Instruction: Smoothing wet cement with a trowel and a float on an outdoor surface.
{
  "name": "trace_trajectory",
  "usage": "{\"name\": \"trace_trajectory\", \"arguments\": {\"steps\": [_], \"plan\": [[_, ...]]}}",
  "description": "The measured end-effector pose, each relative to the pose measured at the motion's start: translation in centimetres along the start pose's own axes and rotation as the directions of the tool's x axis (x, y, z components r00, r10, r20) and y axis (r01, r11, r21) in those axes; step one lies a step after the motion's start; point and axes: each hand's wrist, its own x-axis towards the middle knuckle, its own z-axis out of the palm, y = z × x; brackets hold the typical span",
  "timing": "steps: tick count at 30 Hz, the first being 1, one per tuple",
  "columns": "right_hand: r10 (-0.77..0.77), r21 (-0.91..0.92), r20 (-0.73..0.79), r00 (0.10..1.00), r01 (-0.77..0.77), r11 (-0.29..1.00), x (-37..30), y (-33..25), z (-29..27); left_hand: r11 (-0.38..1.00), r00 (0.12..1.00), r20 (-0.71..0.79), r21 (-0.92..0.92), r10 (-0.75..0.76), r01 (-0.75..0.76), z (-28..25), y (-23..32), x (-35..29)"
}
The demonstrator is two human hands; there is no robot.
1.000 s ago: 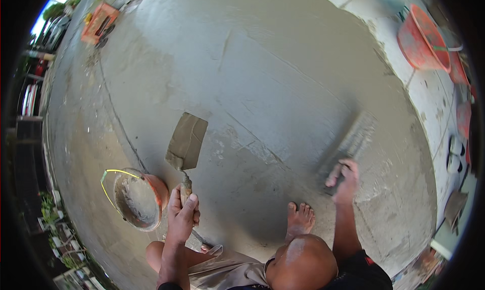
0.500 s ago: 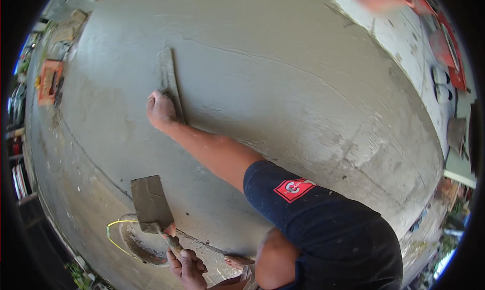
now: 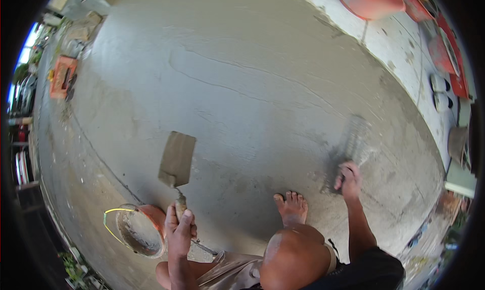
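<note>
My left hand [image 3: 181, 233] is closed round the handle of a square-bladed trowel [image 3: 177, 157], its broad blade raised and coated with grey mortar. Over at the right, my right hand [image 3: 350, 181] grips a long flat plastering float [image 3: 353, 141], smeared by motion, which lies on or just above the wet surface. Smooth grey cement [image 3: 222, 118] spreads across the floor beneath both tools, with curved ridge lines in its far part. A reddish bucket [image 3: 154, 220] with a yellow handle stands left of my left hand, mortar caked inside it.
My bare foot [image 3: 293, 207] rests on the floor between the hands. An orange crate-like box [image 3: 62, 77] sits at the far left. Red tubs [image 3: 371, 2] and pale slippers [image 3: 440, 92] lie along the white strip at the right. A grey container [image 3: 458, 138] is at the right edge.
My right hand has swept the float from the far left to the right, nearer my body. My left hand has lifted the trowel slightly up and to the right.
</note>
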Motion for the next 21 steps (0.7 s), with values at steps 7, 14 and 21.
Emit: {"name": "trace_trajectory", "arguments": {"steps": [7, 14, 21], "plan": [[-0.102, 0.205, 0.207, 0.973, 0.059, 0.977, 3.5, -4.5, 10.3, 0.995, 0.997, 0.058, -0.075, -0.056, 0.060, 0.4, -1.7, 0.3], [-0.259, 0.284, 0.673, 0.693, 0.081, 0.955, 9.3, -8.2, 47.1, 0.986, 0.994, -0.088, -0.159, -0.070, 0.055, -0.5, -1.0, -2.6], [-0.356, -0.187, 0.433, 0.828, 0.469, 0.863, 16.6, -7.4, 62.0, 0.971, 0.964, -0.177, -0.166, -0.200, 0.171, 0.7, -2.1, -2.8]]}}
